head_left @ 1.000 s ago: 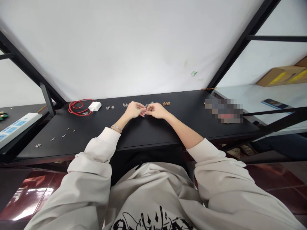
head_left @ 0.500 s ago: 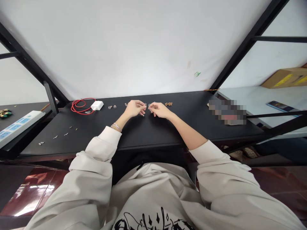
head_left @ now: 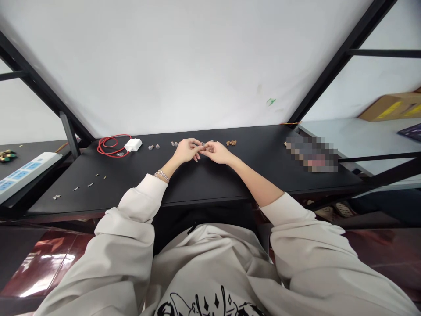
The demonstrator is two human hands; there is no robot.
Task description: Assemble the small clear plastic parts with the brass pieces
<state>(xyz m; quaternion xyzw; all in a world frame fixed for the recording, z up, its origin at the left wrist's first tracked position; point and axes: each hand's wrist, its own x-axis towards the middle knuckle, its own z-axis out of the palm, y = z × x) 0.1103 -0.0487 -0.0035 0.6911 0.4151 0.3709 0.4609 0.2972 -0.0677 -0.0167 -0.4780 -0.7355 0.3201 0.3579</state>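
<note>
1. Clear pieces (head_left: 174, 143) lay upper centre, just left of the left hand (head_left: 186, 150), the nearer one; others showed beyond the fingertips. Long axis: too small to tell.
2. The right hand (head_left: 217, 153) appeared fingertip-to-fingertip with the left; whether either pinched anything could not be told.
3. Small brown pieces (head_left: 231, 143) lay right of both.

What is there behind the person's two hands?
Behind the left hand and right hand, small clear pieces peek out on the black table. Whatever the hands cover there cannot be seen, so their number is unclear.
</note>
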